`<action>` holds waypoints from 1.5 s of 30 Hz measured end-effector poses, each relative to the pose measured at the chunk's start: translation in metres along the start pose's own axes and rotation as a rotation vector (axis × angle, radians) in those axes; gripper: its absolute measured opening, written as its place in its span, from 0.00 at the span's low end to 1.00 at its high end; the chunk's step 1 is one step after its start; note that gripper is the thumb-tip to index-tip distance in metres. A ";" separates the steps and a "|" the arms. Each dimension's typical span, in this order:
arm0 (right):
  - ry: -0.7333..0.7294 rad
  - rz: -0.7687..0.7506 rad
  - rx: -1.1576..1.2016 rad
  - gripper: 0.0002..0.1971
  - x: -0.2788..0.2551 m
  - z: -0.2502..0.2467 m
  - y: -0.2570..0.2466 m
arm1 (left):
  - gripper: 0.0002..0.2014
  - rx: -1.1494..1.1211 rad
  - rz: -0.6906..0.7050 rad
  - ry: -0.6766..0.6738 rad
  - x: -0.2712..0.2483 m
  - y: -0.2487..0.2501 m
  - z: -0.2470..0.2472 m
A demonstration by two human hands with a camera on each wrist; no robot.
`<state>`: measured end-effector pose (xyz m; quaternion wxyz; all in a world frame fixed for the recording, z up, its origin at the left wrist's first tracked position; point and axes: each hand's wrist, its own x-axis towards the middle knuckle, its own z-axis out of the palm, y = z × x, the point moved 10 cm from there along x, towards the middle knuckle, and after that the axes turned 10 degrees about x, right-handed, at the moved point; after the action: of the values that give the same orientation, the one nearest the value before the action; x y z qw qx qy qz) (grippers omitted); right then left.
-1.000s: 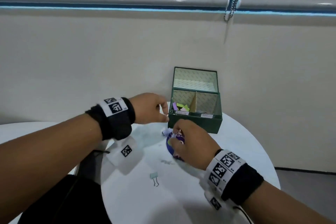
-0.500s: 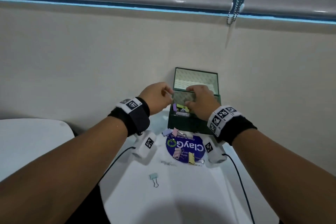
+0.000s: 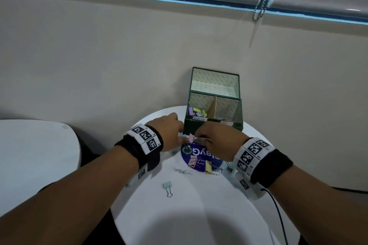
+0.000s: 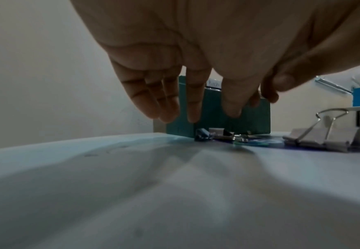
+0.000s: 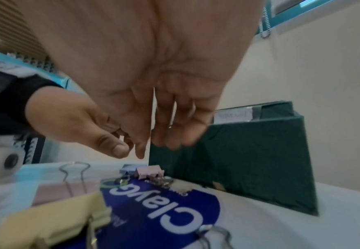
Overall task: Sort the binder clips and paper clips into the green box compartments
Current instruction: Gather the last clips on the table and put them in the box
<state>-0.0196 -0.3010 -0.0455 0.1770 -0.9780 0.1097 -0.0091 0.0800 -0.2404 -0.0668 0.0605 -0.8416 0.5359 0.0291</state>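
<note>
On the round table (image 3: pixel 199 215), the green box (image 3: pixel 214 125) is sitting at the far edge, lid upright, while both hands, left (image 3: pixel 169 133) and right (image 3: pixel 217 141), are hovering with fingers loose above a small pink clip (image 5: pixel 149 171) by its front wall.

Right hand (image 3: pixel 216 142) hides part of the round blue sticker (image 3: pixel 196 158); labels on the green box (image 3: pixel 213 125) are too small to read.

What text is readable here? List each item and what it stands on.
"ClayG", then hidden by the hand: white letters on the round blue sticker on the table.
White labels on the green box front rim: writing too blurred to read.
Wristband squares: coded markers, not words.
</note>
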 end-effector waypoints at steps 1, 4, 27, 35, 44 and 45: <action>-0.060 0.026 -0.049 0.12 0.004 0.010 0.002 | 0.25 0.012 -0.002 -0.018 0.000 0.000 0.003; -0.160 0.075 -0.115 0.23 0.012 0.030 0.007 | 0.23 0.032 -0.009 -0.070 0.000 0.001 0.010; 0.192 0.157 0.038 0.21 0.037 -0.078 0.025 | 0.07 -0.067 0.150 0.009 0.004 0.017 0.005; 0.283 0.075 0.040 0.05 -0.030 -0.055 0.042 | 0.04 -0.367 0.207 0.332 -0.002 0.006 -0.059; -0.201 0.413 -0.049 0.23 -0.063 0.016 0.065 | 0.07 -0.246 0.133 0.348 0.053 0.021 -0.081; -0.192 0.411 -0.071 0.23 -0.064 0.019 0.064 | 0.11 -0.206 0.123 0.334 0.055 0.022 -0.076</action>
<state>-0.0949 -0.3390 -0.0839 0.1501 -0.9372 0.2893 0.1241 0.0820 -0.3092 0.0003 -0.1174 -0.8020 0.5832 -0.0529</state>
